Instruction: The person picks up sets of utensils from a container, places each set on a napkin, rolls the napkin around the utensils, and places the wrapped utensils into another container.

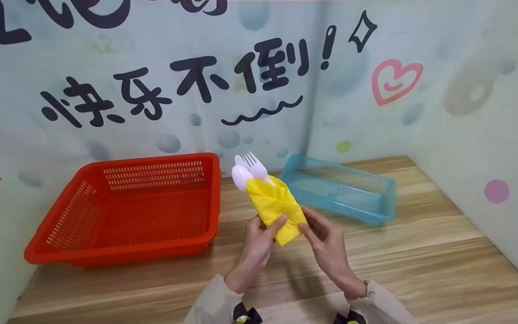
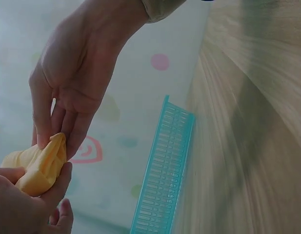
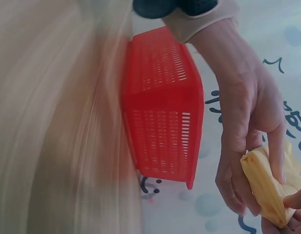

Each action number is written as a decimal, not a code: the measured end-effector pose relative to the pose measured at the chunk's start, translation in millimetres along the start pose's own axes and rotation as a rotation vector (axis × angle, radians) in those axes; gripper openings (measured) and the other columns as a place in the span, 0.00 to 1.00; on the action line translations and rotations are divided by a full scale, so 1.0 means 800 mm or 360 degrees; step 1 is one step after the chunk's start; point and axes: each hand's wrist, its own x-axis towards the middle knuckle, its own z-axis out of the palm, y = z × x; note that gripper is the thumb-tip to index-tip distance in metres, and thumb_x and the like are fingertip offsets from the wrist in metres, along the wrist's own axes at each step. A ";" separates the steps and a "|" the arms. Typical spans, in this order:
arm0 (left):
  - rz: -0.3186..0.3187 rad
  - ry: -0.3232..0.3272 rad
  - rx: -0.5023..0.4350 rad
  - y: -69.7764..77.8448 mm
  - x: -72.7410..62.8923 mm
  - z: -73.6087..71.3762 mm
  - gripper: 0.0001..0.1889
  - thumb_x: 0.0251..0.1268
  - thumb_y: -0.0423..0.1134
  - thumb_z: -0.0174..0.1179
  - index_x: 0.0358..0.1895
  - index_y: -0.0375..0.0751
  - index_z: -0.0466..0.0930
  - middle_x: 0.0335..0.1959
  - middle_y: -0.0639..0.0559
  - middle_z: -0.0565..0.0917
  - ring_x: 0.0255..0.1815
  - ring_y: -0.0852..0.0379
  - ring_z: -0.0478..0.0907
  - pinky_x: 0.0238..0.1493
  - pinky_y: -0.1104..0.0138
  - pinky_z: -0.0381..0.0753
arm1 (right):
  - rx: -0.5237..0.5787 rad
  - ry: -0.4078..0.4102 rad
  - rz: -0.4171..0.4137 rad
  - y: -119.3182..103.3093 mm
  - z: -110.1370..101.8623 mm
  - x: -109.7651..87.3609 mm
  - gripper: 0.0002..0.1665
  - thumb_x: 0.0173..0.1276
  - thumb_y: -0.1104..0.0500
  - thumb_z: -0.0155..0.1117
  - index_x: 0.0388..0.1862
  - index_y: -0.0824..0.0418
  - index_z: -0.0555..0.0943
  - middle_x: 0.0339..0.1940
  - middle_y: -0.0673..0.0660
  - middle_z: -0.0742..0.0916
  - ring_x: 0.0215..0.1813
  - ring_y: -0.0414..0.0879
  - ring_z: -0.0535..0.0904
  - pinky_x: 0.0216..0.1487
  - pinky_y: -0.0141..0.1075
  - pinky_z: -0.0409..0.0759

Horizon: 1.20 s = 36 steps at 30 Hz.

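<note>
In the head view, a folded yellow napkin (image 1: 278, 202) is held up above the table, tilted to the left. A white plastic spoon (image 1: 241, 177) and a white plastic fork (image 1: 256, 167) stick out of its upper end; their handles are hidden inside the napkin. My left hand (image 1: 257, 245) grips the napkin's lower left side, thumb across its front. At the lower right edge, my right hand (image 1: 331, 247) pinches it between thumb and fingers. Both wrist views show the napkin's folded end between the two hands, without the cutlery showing.
A red plastic basket (image 1: 128, 249) stands on the left of the wooden table (image 1: 439, 270). A smaller light-blue basket (image 1: 349, 209) lies behind the hands to the right. A printed cloth backdrop (image 1: 259, 27) rises behind the table.
</note>
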 end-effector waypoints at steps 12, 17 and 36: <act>-0.0050 -0.0023 0.0223 0.004 0.000 -0.008 0.23 0.60 0.38 0.56 0.53 0.25 0.66 0.44 0.41 0.78 0.38 0.55 0.78 0.43 0.63 0.77 | 0.0100 0.0017 0.0258 0.000 -0.003 0.002 0.22 0.59 0.68 0.59 0.53 0.73 0.72 0.49 0.66 0.79 0.47 0.44 0.78 0.46 0.30 0.75; -0.0064 -0.0022 0.0273 0.005 0.001 -0.010 0.24 0.60 0.40 0.56 0.55 0.28 0.65 0.46 0.41 0.77 0.40 0.54 0.77 0.45 0.64 0.76 | 0.0118 0.0026 0.0237 -0.001 -0.002 0.002 0.21 0.58 0.69 0.60 0.52 0.74 0.73 0.48 0.65 0.78 0.47 0.43 0.77 0.46 0.31 0.75; -0.0104 -0.0017 0.0207 0.005 -0.002 -0.012 0.24 0.59 0.39 0.57 0.54 0.27 0.65 0.47 0.41 0.76 0.41 0.53 0.76 0.47 0.63 0.75 | 0.0420 -0.0213 0.0749 0.005 -0.002 0.002 0.28 0.58 0.60 0.62 0.51 0.79 0.69 0.43 0.67 0.82 0.41 0.51 0.82 0.44 0.40 0.77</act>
